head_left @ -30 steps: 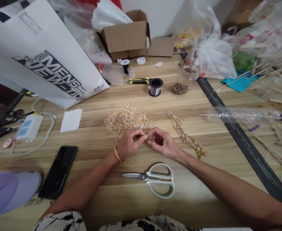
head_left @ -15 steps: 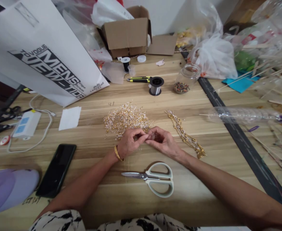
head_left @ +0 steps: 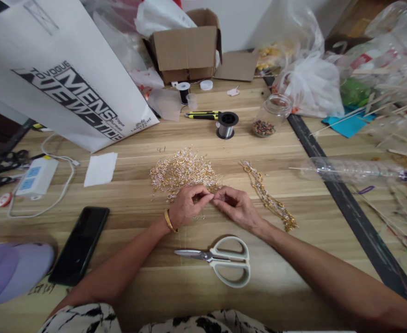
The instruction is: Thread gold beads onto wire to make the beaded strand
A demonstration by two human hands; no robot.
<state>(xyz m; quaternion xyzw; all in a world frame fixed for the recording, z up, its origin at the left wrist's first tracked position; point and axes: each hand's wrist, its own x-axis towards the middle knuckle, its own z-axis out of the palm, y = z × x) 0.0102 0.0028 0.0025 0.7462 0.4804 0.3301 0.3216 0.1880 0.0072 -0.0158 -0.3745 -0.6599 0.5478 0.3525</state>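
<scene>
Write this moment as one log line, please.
left hand: pinching | right hand: pinching | held: too small to tell | nearby: bead pile, scissors, beaded strands

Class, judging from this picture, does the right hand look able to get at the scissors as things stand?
Probably yes: the scissors lie uncovered, closer to the person than the right hand, their handles toward its side. Whether it's holding something small, I can't tell.

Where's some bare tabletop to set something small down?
Bare wood shows between the white paper and the golden pile, and, on the right, between the golden strands and the black strip. It's crowded beyond that strip, around the blue sheet, and at the back, around the cardboard box and white plastic bag.
</scene>
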